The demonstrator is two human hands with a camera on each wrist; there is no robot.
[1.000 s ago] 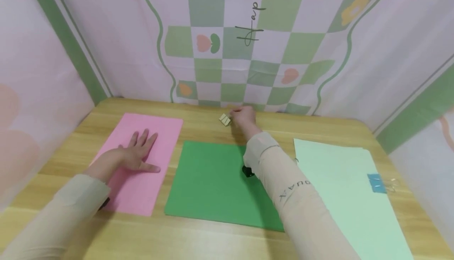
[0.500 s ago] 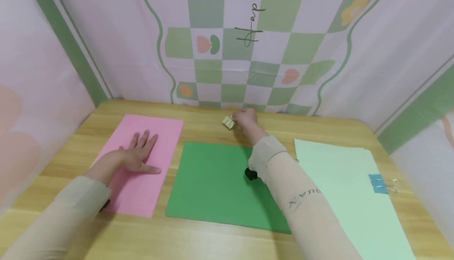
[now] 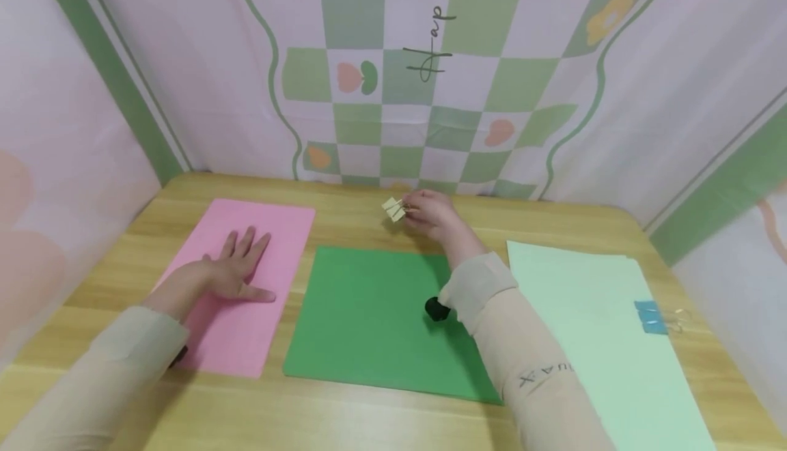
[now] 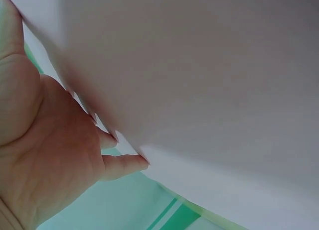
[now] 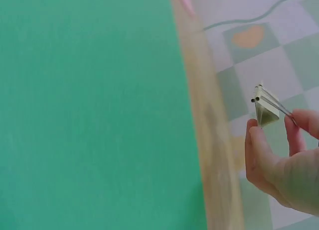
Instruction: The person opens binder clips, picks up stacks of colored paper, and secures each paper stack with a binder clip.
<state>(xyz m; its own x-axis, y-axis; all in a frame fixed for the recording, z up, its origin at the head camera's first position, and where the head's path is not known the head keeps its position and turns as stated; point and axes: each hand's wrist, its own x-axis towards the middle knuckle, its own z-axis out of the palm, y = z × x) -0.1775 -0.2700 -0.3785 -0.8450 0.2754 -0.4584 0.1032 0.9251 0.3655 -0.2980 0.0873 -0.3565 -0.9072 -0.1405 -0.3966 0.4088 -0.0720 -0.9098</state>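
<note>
My left hand rests with spread fingers on a pink sheet of paper at the left of the table. In the left wrist view, the fingertips touch the sheet, which looks pale there. Near the back edge of the table, my right hand pinches a pale yellow binder clip by its wire handles. Seen from the right wrist, the clip sits between thumb and fingers, apart from any paper. Below that hand lies a green sheet, partly covered by the right sleeve.
Mint-green sheets lie at the right, with a blue binder clip on their right edge. A patterned cloth hangs behind the wooden table. A black wrist device shows at the right cuff.
My right hand has lifted the yellow binder clip slightly and turned, its forearm shifting right and toward me. The left hand has stayed on the pink sheet.
</note>
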